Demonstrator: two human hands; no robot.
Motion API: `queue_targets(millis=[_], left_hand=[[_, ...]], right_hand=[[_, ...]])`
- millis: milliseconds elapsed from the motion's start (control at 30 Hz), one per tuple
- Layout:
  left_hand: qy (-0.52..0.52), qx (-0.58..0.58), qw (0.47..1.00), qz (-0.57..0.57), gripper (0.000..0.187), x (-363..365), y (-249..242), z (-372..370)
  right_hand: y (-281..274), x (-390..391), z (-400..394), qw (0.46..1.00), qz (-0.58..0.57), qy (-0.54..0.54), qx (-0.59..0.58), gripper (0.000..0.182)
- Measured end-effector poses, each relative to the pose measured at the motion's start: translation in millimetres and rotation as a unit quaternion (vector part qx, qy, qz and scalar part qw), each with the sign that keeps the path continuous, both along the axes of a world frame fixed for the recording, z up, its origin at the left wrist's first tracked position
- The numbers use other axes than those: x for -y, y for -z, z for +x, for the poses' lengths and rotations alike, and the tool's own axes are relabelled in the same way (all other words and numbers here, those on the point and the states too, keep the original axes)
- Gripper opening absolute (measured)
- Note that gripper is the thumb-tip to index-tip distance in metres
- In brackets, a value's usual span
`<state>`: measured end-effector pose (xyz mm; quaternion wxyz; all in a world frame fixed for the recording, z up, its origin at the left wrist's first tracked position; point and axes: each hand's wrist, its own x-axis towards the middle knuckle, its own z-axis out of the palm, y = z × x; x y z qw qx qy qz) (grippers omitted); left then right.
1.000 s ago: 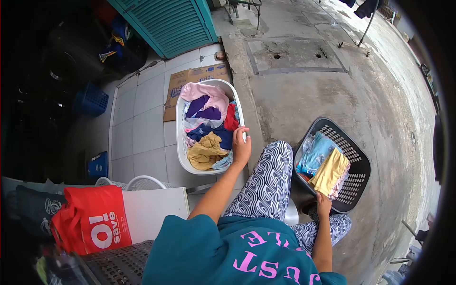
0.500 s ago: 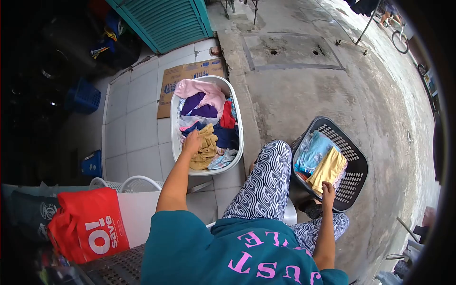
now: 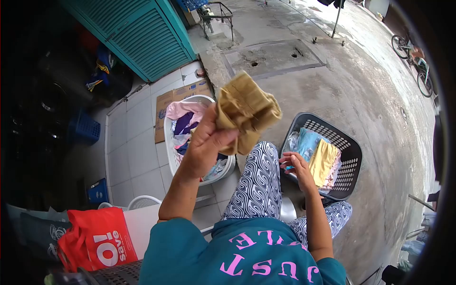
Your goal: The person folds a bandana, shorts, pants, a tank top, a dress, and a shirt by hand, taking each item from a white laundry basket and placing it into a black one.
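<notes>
Raised in front of me, my left hand (image 3: 205,145) grips a crumpled tan garment (image 3: 248,107) with a gathered edge. Below and behind it stands a white laundry basket (image 3: 169,151) of loose clothes, among them a pink piece (image 3: 183,109) and a purple piece (image 3: 184,123), partly hidden by my hand and the garment. My right hand (image 3: 299,170) holds nothing, its fingers apart, by the near-left rim of a dark grey perforated basket (image 3: 350,171). Folded inside that basket lie a yellow cloth (image 3: 323,161) and a light blue cloth (image 3: 308,140).
Flattened cardboard (image 3: 161,118) lies on the white tiles beside the white basket. A red bag (image 3: 97,237) sits at the lower left. My patterned trouser leg (image 3: 254,185) is between the two baskets. Ahead are a teal louvred door (image 3: 142,40) and a concrete floor (image 3: 266,90).
My left hand has lifted the tan garment out of the white basket, up and to the right. My right hand has left the yellow cloth, moving left, and its fingers have opened.
</notes>
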<state>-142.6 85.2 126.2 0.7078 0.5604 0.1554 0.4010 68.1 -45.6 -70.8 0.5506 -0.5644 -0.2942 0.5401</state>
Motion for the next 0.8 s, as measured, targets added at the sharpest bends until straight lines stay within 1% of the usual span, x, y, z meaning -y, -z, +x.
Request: queue_targets(millis=[33,67,100,133,167,200,233,300,333,367,400,433,467,500,533,567,600,633,667,700,733,767,800], left_hand=[[0.149,-0.050,0.987,-0.010,0.024,20,6,4],[0.235,-0.058,0.970,-0.023,0.017,52,0,20],[0.336,-0.075,0.939,-0.011,0.015,75,18,33],[0.434,-0.104,0.894,-0.042,0.015,98,25,44],[0.536,-0.162,0.824,-0.087,0.017,115,32,54],[0.571,-0.156,0.804,-0.046,0.025,136,53,60],[0.576,-0.128,0.807,0.016,0.028,150,65,63],[0.650,-0.176,0.738,-0.025,0.033,155,79,69],[0.654,-0.158,0.736,-0.078,0.036,155,87,70],[0.653,-0.140,0.733,-0.130,0.039,153,92,71],[0.646,-0.175,0.726,-0.160,0.041,143,84,73],[0.563,-0.098,0.818,-0.062,0.041,139,89,76],[0.437,-0.094,0.884,0.135,0.042,123,92,81],[0.230,-0.118,0.895,0.363,0.042,102,89,88],[0.049,-0.114,0.899,0.419,0.043,79,103,98],[-0.065,-0.159,0.895,0.411,0.047,48,120,104],[-0.109,-0.204,0.898,0.375,0.047,15,137,108],[-0.070,-0.238,0.938,0.243,0.048,-17,169,113],[-0.027,-0.267,0.958,0.105,0.050,-39,188,116],[-0.025,-0.261,0.959,0.110,0.050,-46,184,116],[0.121,-0.277,0.952,-0.042,0.052,-49,177,116],[0.263,-0.283,0.902,-0.191,0.054,-51,170,117],[0.343,-0.294,0.872,-0.186,0.055,-51,154,119]], right_hand=[[-3,2,-1,0.999,0.006,-0.005,-0.049,0.045],[-20,4,-4,0.991,0.000,-0.002,-0.132,0.059],[28,-1,9,0.962,-0.004,-0.025,-0.272,0.065],[12,1,4,0.967,-0.028,0.047,-0.247,0.067],[-5,3,-2,0.966,-0.055,0.121,-0.221,0.069],[2,18,8,0.964,-0.056,0.143,-0.217,0.069],[8,32,17,0.957,-0.045,0.147,-0.244,0.069],[19,45,23,0.943,-0.018,0.147,-0.298,0.069],[14,8,35,0.935,-0.003,0.142,-0.326,0.069],[20,15,36,0.926,0.014,0.134,-0.352,0.069],[25,15,40,0.918,0.034,0.122,-0.377,0.069],[28,19,43,0.908,0.054,0.107,-0.401,0.069],[33,16,47,0.897,0.074,0.092,-0.425,0.069],[37,15,52,0.886,0.094,0.076,-0.449,0.069],[39,7,50,0.873,0.113,0.058,-0.471,0.069],[37,-9,62,0.860,0.131,0.039,-0.492,0.069],[42,-7,61,0.845,0.151,0.019,-0.512,0.069],[48,7,63,0.831,0.171,-0.001,-0.530,0.069],[52,6,66,0.816,0.189,-0.022,-0.546,0.069],[54,5,72,0.800,0.207,-0.042,-0.562,0.070],[36,10,61,0.805,0.175,-0.055,-0.564,0.071],[0,14,49,0.927,0.027,0.063,-0.368,0.068],[-9,16,47,0.934,0.057,0.003,-0.354,0.066]])
